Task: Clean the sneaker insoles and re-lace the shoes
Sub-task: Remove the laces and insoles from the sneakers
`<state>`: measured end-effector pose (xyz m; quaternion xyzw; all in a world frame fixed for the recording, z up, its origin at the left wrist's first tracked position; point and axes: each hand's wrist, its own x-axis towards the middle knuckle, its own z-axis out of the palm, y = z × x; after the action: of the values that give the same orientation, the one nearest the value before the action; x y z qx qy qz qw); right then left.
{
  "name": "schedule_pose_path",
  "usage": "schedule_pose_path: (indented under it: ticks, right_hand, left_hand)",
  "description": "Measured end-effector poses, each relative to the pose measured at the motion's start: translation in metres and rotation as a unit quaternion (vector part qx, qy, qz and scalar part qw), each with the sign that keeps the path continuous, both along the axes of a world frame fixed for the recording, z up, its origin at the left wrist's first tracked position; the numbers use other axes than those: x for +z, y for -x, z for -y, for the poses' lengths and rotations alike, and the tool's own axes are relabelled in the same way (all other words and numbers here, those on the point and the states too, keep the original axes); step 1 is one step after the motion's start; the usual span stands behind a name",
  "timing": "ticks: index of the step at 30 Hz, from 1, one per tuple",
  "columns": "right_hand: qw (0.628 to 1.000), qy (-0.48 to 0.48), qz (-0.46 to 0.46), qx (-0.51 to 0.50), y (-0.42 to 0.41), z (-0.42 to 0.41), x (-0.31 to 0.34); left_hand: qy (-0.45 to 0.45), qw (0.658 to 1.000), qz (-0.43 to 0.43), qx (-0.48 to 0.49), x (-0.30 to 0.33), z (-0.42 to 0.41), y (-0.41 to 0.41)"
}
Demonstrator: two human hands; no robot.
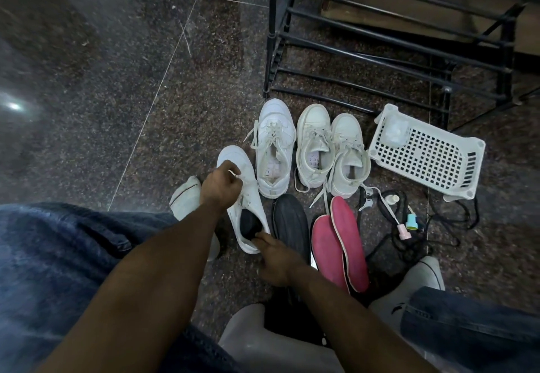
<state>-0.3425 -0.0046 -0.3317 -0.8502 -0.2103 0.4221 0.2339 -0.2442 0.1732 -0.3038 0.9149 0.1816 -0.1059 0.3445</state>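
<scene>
The left hand (220, 187) is pinching a lace end over the white sneaker (242, 197) on the floor, while the right hand (273, 258) is gripping its heel — apparently seating a dark insole (249, 223). Two pink insoles (339, 249) are lying out — three other sneakers (312, 147) are waiting, laces loose.

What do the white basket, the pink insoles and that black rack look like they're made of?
White basket: looks like moulded plastic, matte, with a regular grid of holes. Pink insoles: probably foam with a fabric face, dull and slightly soiled. Black rack: seemingly painted metal tubes, thin and straight with a faint sheen.
</scene>
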Motion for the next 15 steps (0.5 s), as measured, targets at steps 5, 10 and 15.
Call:
schedule_pose_path:
  ticks: [5, 10, 15]
  right_hand:
    - [1.000, 0.006, -0.001, 0.011, -0.001, -0.001, -0.001]
    - [1.000, 0.000, -0.016, -0.001, -0.005, 0.000, 0.000]
    - [0.999, 0.001, -0.040, -0.029, -0.008, 0.001, 0.003]
  left_hand:
    - [0.194, 0.963, -0.022, 0.188, 0.000, -0.004, -0.003]
    - [0.228, 0.933, 0.005, 0.278, 0.001, -0.005, 0.000]
    - [0.272, 0.928, -0.015, 0.254, 0.018, -0.003, -0.021]
